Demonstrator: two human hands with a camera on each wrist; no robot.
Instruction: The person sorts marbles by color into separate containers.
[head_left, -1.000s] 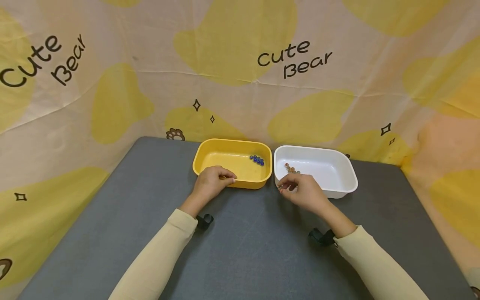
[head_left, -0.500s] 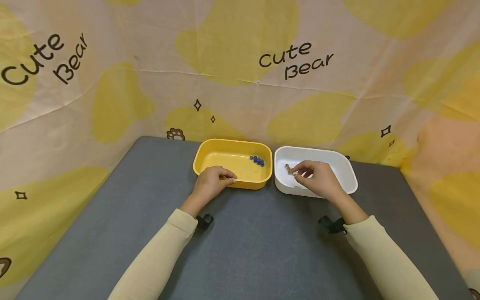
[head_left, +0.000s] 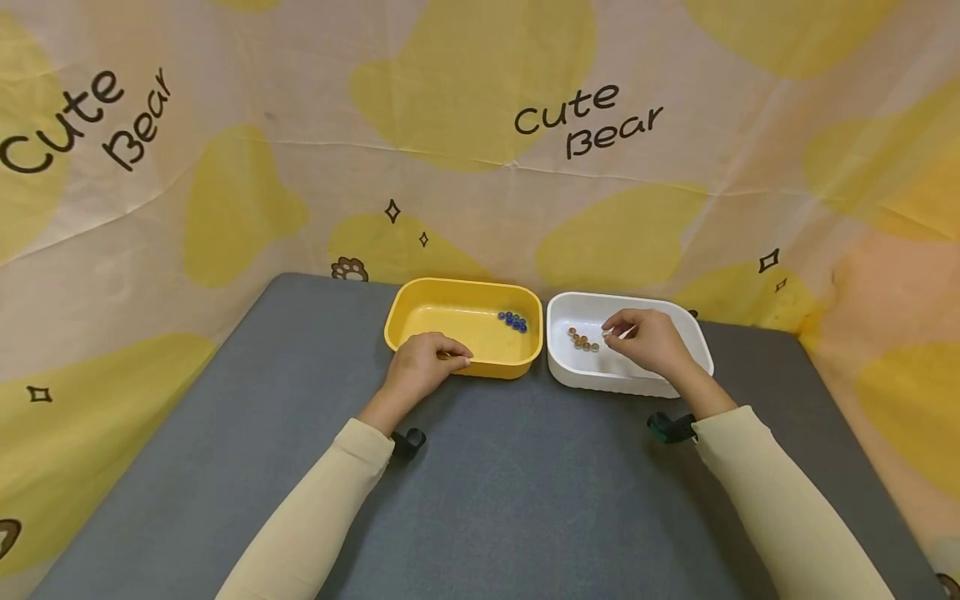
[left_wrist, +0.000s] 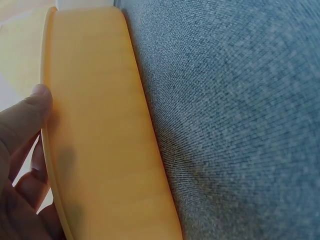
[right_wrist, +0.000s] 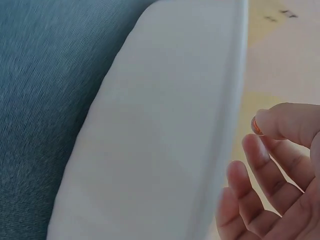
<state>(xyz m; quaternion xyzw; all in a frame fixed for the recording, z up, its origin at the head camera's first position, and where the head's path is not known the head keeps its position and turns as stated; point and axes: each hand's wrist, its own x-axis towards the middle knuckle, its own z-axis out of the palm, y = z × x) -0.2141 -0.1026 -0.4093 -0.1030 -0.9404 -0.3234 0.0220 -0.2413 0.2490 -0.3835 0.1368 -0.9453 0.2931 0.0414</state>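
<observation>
My left hand point(head_left: 422, 365) grips the front rim of the yellow plastic tub point(head_left: 420, 286). In the left wrist view the thumb point(left_wrist: 32, 112) lies on the rim, with the other fingers behind it inside the tub. Over the white plastic tub point(head_left: 600, 382), my right hand point(head_left: 651, 340) pinches a small clear glass marble point(right_wrist: 256, 126) with an orange streak between thumb and fingertips. Several orange-and-clear marbles point(head_left: 582, 340) lie clustered at the left of the white tub, just left of my fingertips. Several blue marbles point(head_left: 513, 322) sit at the yellow tub's right end.
Both tubs stand side by side at the back of a dark grey table point(head_left: 480, 492), a narrow gap between them. Behind rises a patterned fabric backdrop point(head_left: 450, 100) with lettering. Dark straps point(head_left: 670, 427) show at both wrists.
My right hand has moved from the white tub's left front rim, over the marble cluster, to the cluster's right, uncovering it. A pinched marble now shows at its fingertips. My left hand stays put.
</observation>
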